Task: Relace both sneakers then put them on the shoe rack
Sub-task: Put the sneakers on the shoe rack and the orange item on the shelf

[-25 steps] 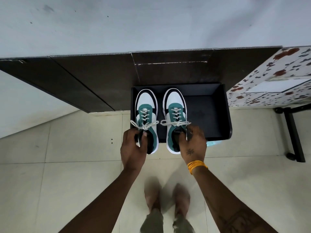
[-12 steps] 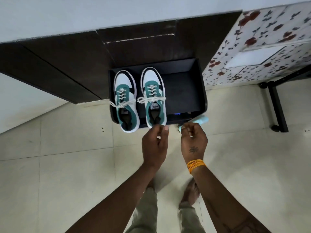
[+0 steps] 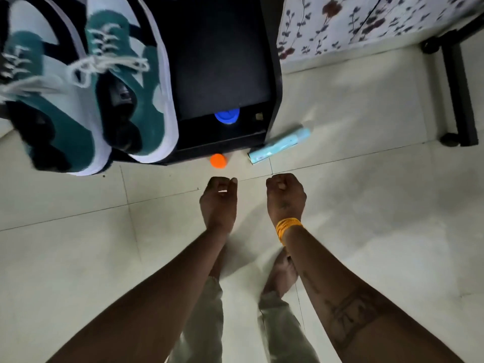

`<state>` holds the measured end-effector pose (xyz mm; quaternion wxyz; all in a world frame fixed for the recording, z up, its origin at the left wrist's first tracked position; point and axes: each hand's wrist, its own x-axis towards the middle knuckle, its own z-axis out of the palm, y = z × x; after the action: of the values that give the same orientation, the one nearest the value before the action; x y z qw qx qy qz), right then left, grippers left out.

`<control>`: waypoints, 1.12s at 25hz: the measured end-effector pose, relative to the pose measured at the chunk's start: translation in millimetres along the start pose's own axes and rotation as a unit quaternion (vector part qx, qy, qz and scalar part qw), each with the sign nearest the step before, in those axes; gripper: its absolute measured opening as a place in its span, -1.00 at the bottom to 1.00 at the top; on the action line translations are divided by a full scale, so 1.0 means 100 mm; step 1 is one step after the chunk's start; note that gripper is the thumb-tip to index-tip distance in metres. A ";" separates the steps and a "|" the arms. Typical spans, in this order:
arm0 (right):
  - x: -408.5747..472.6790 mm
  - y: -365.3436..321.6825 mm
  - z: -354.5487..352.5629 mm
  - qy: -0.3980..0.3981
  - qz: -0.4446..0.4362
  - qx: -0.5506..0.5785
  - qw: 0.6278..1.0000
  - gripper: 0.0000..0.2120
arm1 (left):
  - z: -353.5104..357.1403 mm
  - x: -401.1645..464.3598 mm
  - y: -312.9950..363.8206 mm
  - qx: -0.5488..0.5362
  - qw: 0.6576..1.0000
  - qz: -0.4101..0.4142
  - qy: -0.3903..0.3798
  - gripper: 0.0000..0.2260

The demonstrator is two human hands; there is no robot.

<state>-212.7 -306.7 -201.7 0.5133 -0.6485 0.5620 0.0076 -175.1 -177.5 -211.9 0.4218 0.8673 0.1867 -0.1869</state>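
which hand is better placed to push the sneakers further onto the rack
Left, probably: the left hand hangs free nearer the sneakers on the rack; the right hand sits further right.

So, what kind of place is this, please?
Probably a room in a home: a black shoe rack holding green and white sneakers stands on a pale tiled floor, beside furniture under a floral cloth.
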 end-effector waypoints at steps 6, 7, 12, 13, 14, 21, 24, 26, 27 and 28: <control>1.13 0.73 0.85 -0.036 0.098 0.001 0.994 -0.78 | 0.72 1.02 -0.78 0.040 0.998 -0.035 0.044 -0.54; 1.31 0.84 1.01 -0.037 0.114 0.014 0.993 -0.74 | 0.82 1.20 -0.89 0.047 0.997 -0.037 0.047 -0.46; 1.97 1.11 1.58 -0.043 0.195 0.014 0.980 -0.30 | 1.11 1.85 -1.27 0.083 0.994 -0.030 0.059 -0.26; 2.05 1.13 1.63 -0.042 0.206 0.013 0.978 -0.23 | 1.14 1.92 -1.31 0.085 0.995 -0.018 0.057 -0.30; 2.10 1.13 1.68 -0.040 0.212 0.014 0.976 -0.19 | 1.17 1.96 -1.33 0.088 0.995 -0.003 0.055 -0.36; 2.37 1.15 1.92 -0.035 0.237 0.145 0.960 -0.16 | 1.19 1.97 -1.41 0.088 0.993 0.068 0.049 -0.56; 2.31 1.15 1.86 0.007 0.258 0.222 0.940 -0.27 | 1.15 1.89 -1.34 0.079 0.992 0.094 0.032 -0.62; 2.16 1.11 1.70 0.009 0.251 0.223 0.942 -0.36 | 1.11 1.80 -1.25 0.074 0.991 0.112 0.018 -0.61; 2.05 1.08 1.62 0.001 0.247 0.213 0.946 -0.39 | 1.08 1.73 -1.18 0.075 0.990 0.122 0.009 -0.59; 1.93 1.05 1.50 -0.002 0.244 0.204 0.948 -0.40 | 1.05 1.64 -1.07 0.077 0.988 0.134 -0.005 -0.56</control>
<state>-134.1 -328.0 -454.5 0.6182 -0.3730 0.6916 0.0198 -102.9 -173.0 -422.5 0.3763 0.9133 0.0523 -0.1470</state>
